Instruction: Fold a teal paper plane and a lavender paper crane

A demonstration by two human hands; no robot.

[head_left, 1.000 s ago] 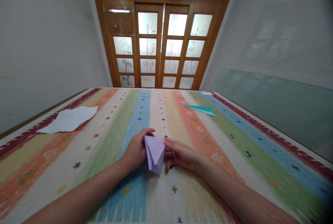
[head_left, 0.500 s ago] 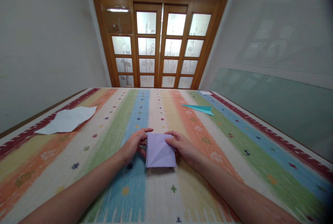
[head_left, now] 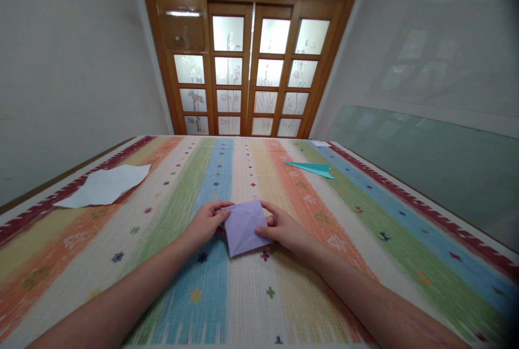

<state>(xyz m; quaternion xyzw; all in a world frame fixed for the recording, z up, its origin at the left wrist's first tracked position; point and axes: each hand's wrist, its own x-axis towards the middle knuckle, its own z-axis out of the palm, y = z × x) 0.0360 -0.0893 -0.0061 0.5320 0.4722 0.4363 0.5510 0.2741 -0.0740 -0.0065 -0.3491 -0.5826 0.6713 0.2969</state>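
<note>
Left hand (head_left: 206,225) and right hand (head_left: 285,228) pinched the creased lilac square paper (head_left: 245,226) at 9 and 3 o'clock; uneven pull risked skewing its folds.

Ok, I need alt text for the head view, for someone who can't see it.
Two bare hands hold a folded lilac paper square over a striped mat: the left hand at its left edge, the right hand at its right. A white sheet lies far left, a teal paper plane far right.
</note>
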